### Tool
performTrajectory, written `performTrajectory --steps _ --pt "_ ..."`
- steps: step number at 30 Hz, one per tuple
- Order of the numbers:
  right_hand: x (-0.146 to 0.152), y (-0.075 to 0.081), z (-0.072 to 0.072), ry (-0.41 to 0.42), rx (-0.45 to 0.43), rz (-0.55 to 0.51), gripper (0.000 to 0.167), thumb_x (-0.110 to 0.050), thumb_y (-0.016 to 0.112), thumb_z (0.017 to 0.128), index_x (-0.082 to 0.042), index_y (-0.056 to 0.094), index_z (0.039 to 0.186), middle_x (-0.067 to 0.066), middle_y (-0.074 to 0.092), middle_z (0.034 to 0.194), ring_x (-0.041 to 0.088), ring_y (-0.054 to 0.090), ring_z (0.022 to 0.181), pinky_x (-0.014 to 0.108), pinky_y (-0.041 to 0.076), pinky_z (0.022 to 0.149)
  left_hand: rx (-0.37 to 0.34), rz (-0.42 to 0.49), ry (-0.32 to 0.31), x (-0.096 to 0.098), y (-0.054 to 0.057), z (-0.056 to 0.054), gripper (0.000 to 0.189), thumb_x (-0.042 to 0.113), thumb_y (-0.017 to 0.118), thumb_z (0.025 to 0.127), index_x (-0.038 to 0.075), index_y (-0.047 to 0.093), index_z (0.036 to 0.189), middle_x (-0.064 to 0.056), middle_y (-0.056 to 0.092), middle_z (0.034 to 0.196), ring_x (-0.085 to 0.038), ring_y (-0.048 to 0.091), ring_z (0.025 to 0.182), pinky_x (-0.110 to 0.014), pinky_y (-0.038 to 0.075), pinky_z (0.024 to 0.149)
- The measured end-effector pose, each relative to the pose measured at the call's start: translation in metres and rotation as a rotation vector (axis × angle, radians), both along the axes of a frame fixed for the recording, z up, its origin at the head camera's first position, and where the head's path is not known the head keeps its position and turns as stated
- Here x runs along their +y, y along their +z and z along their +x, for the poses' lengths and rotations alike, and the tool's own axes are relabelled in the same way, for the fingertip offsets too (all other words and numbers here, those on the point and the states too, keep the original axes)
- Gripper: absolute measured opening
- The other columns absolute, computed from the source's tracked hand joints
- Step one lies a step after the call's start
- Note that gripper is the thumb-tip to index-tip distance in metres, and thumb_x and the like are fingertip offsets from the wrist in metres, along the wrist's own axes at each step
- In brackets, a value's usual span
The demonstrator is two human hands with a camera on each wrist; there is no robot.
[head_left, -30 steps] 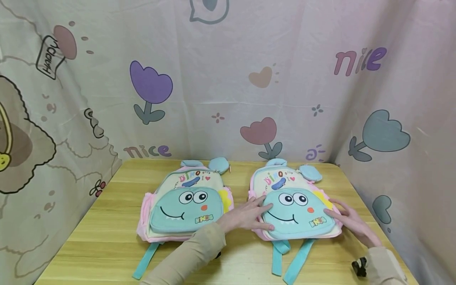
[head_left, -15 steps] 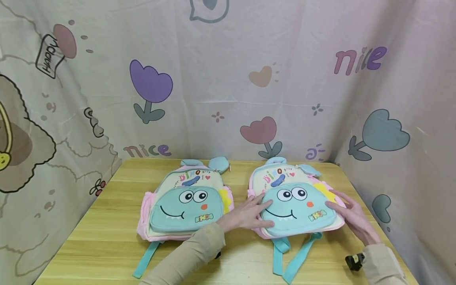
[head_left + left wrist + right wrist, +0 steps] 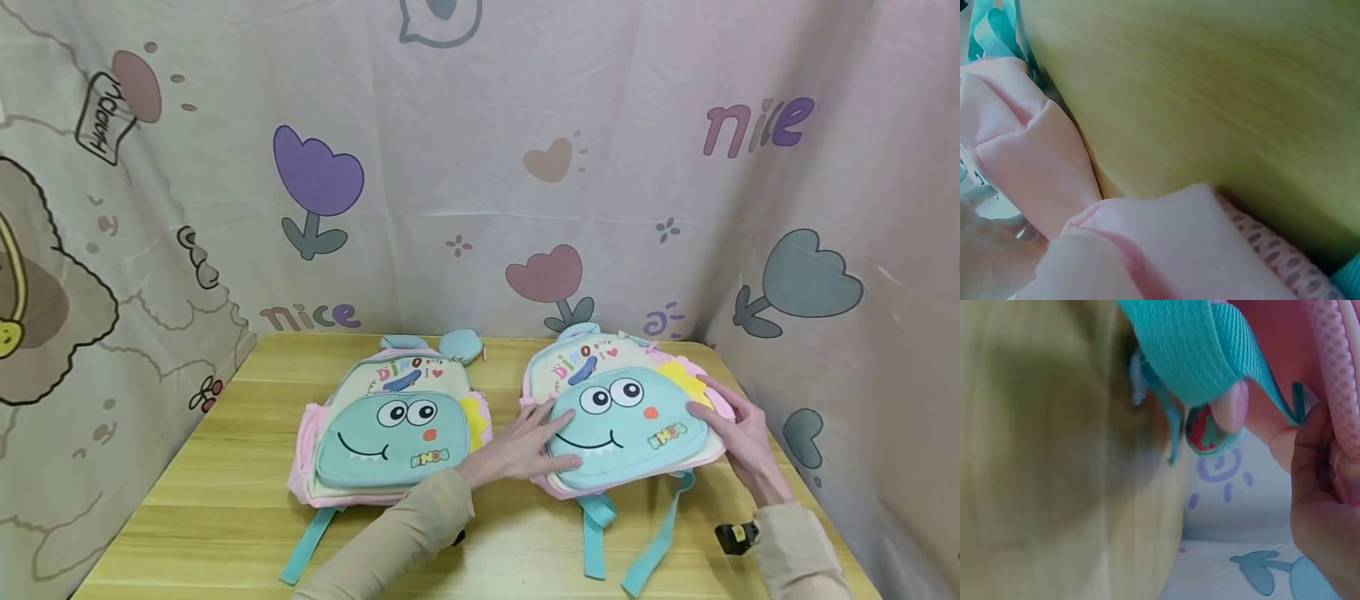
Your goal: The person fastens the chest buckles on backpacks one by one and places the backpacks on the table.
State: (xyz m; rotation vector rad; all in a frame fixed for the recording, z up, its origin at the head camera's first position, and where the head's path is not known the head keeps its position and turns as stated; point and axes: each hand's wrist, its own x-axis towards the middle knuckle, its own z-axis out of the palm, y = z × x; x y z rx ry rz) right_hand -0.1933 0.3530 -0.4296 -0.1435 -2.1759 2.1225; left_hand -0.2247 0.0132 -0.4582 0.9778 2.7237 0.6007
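Two matching child's backpacks with a cartoon face lie on a wooden table (image 3: 195, 508). The right backpack (image 3: 592, 446) is tilted, its right side raised. My right hand (image 3: 746, 437) grips that side, thumb on the front and fingers curled round behind. At the opposite edge my left hand (image 3: 517, 446) presses with fingers spread and fairly straight over the face pocket. The left wrist view shows its fingers (image 3: 997, 231) beside the pink fabric (image 3: 1035, 156). A teal strap (image 3: 660, 542) hangs below the raised side. In the right wrist view, webbing (image 3: 1179, 350) partly hides the pink underside.
The left backpack (image 3: 393, 437) lies flat beside my left forearm, a round blue pouch (image 3: 461, 346) at its top and a strap (image 3: 307, 546) trailing forward. Printed curtains (image 3: 450, 167) stand behind the table and along both sides. A small black device (image 3: 737, 537) sits at my right cuff.
My right hand has lifted the right side of the right backpack, turning it up and leftward. Its round pouch has gone out of sight in the head view. My left hand has barely moved.
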Motion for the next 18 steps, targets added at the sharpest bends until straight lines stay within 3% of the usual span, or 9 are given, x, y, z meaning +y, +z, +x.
performTrajectory --steps 7,18 --pt "-0.009 0.017 0.001 -0.036 0.107 -0.006 0.052 -0.006 0.070 0.093 -0.020 0.059 0.142 -0.015 0.070 0.097 0.006 0.073 0.071 0.022 0.058 0.060 0.005 0.034 0.002 0.002 0.000 -0.001 0.079 0.065 0.050 0.096 0.028 0.024 0.161 -0.010 0.010 0.171 -0.033 0.018 0.156 -0.059 0.035 0.117" --pt "-0.021 0.050 0.000 0.022 0.224 0.082 0.056 -0.003 0.068 0.093 -0.011 0.053 0.146 -0.014 0.072 0.099 0.005 0.074 0.075 0.020 0.058 0.063 -0.041 0.140 -0.001 0.008 0.007 -0.002 0.077 0.063 0.047 0.098 0.034 0.015 0.161 -0.010 0.001 0.172 -0.039 0.014 0.157 -0.059 0.030 0.120"
